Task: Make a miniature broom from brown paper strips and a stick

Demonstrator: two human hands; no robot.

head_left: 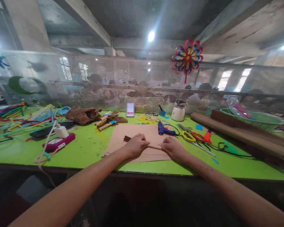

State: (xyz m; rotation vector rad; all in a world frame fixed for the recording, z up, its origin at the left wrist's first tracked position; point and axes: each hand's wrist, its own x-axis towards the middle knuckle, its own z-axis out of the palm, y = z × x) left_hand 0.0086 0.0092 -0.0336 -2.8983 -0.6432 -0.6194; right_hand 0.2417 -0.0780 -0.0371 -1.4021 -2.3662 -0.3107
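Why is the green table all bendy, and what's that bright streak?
Head view: the wide lens bows the green table; the ceiling lamp flares into a streak; people behind the mesh screen look hazy; left hand and right hand, pinching the thin stick, look sharp.

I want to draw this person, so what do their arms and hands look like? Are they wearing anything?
No sleeves show on the left arm or the right arm; both are bare up to the picture's edge. The left hand and right hand wear no gloves, and no watch, bracelet or ring shows.
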